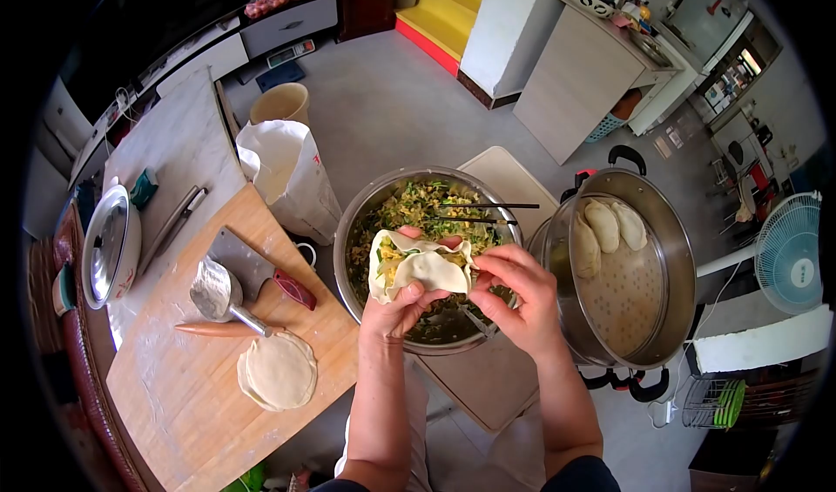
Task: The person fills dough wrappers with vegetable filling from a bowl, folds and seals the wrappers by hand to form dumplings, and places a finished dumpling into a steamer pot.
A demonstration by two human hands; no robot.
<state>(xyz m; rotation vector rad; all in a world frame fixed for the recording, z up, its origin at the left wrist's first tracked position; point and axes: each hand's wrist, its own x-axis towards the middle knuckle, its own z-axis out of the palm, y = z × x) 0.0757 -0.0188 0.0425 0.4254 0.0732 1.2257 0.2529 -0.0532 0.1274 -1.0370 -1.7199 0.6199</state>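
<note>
A half-folded dumpling with egg-and-greens filling showing at its left end lies in my left hand, whose fingers and thumb hold it from below and behind. My right hand pinches the wrapper's right edge, which is pressed together there. Both hands are above a steel bowl of chopped green and yellow filling. Two dark chopsticks rest across the bowl's right side. To the right, a steamer pot holds several folded dumplings at its back left.
On the wooden board at left lie a stack of round wrappers, a rolling pin, a cleaver and a floury metal scoop. A white flour sack stands behind it. A fan is at far right.
</note>
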